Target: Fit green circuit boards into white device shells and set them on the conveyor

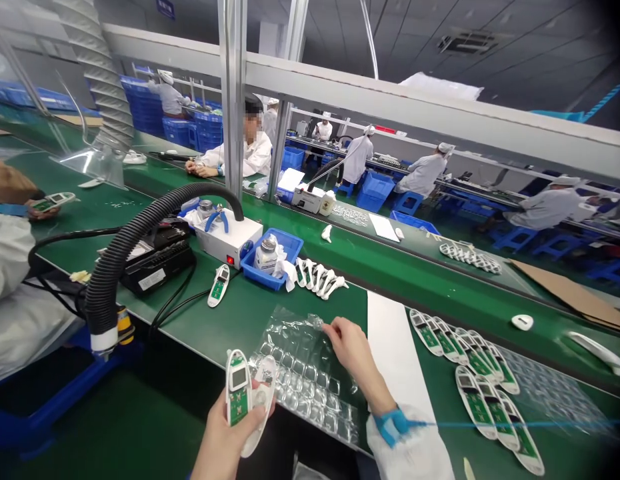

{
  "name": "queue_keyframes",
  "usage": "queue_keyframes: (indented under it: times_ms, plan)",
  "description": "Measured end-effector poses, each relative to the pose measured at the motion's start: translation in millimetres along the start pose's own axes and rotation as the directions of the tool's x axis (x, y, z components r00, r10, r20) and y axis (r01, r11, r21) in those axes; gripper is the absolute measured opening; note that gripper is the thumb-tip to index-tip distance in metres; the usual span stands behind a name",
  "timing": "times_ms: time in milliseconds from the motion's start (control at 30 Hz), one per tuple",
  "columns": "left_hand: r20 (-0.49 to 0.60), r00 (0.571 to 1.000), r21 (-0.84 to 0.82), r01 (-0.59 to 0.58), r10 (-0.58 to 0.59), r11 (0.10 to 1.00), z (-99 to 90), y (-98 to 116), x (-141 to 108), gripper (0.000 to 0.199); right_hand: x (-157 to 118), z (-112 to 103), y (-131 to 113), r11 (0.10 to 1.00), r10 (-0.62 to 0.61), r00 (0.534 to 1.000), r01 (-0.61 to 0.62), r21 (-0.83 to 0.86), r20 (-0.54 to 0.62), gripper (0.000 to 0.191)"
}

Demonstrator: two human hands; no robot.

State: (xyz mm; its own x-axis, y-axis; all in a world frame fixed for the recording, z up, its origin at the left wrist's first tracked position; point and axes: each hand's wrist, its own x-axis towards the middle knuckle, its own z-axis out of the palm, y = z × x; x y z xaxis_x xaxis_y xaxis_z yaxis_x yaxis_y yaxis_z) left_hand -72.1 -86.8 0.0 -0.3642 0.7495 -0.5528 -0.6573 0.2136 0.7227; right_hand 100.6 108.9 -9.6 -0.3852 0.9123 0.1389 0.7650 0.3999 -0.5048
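Note:
My left hand [227,430] is closed around two pieces of a white oval handheld device. One is a half with a green circuit board [239,393] and a small square screen; the other is a white shell [260,413] beside it. My right hand [351,347] has its fingers pinched together at the top edge of a clear plastic sheet [315,383]. Rows of clear square lens-like pieces sit on this sheet, which lies at the table's front edge. A blue band circles my right wrist.
Several device halves with boards [483,407] lie at the right. White handle-like parts [320,279] stand near a blue tray [273,257] with a bottle. A black hose [125,240] arches at the left. A co-worker's hand [45,207] holds another device half.

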Motion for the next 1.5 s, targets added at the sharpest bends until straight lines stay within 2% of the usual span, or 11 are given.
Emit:
queue_keyframes:
  times_ms: [200,367,433,533,667,767,833,933,1067,1200,1500]
  plan:
    - [-0.067,0.998,0.007,0.022,-0.021,1.0,5.5,0,0,0.061,-44,-14,14,0.991,0.065,0.998,-0.066,0.115,0.014,0.034]
    - [-0.044,0.999,0.064,0.013,-0.011,0.998,12.8,-5,-1,0.066,-60,-21,14,0.981,0.058,0.966,-0.101,0.163,0.251,0.018]
    - [-0.03,0.999,0.092,0.019,-0.017,0.996,13.6,-7,0,0.072,-67,-20,13,0.983,0.075,0.965,-0.115,0.144,0.252,0.012]
    - [0.028,1.0,0.152,0.005,-0.01,0.988,13.7,-12,1,0.079,-78,-16,12,0.986,0.099,0.976,-0.122,0.113,0.195,0.013]
    - [0.069,0.996,0.359,-0.074,0.053,0.93,14.1,-21,4,0.051,-91,-7,10,0.974,0.103,0.987,-0.126,0.188,0.125,0.019]
    - [0.075,0.995,0.41,-0.084,0.058,0.908,17.2,-29,6,0.049,-103,-2,8,0.971,-0.003,1.0,0.01,0.238,-0.031,0.021]
    - [0.075,0.996,0.397,-0.069,0.042,0.915,20.6,-31,6,0.051,-110,-4,5,0.955,-0.076,0.984,0.118,0.271,-0.16,0.018]
    - [0.079,0.996,0.428,-0.069,0.039,0.901,26.7,-31,4,0.048,-112,-17,-4,0.915,-0.041,0.963,0.143,0.377,-0.265,0.017]
    - [0.102,0.993,0.476,-0.101,0.059,0.874,34.3,-30,0,0.042,-105,-35,-26,0.844,0.053,0.995,0.0,0.536,-0.083,0.025]
    - [0.156,0.982,0.53,-0.171,0.103,0.831,38.0,-32,-2,0.035,-96,-33,-44,0.842,-0.007,0.996,-0.042,0.538,0.09,0.025]
    - [0.19,0.978,0.56,-0.181,0.088,0.808,36.0,-32,-5,0.034,-90,-18,-50,0.881,0.004,0.993,-0.059,0.47,0.116,0.021]
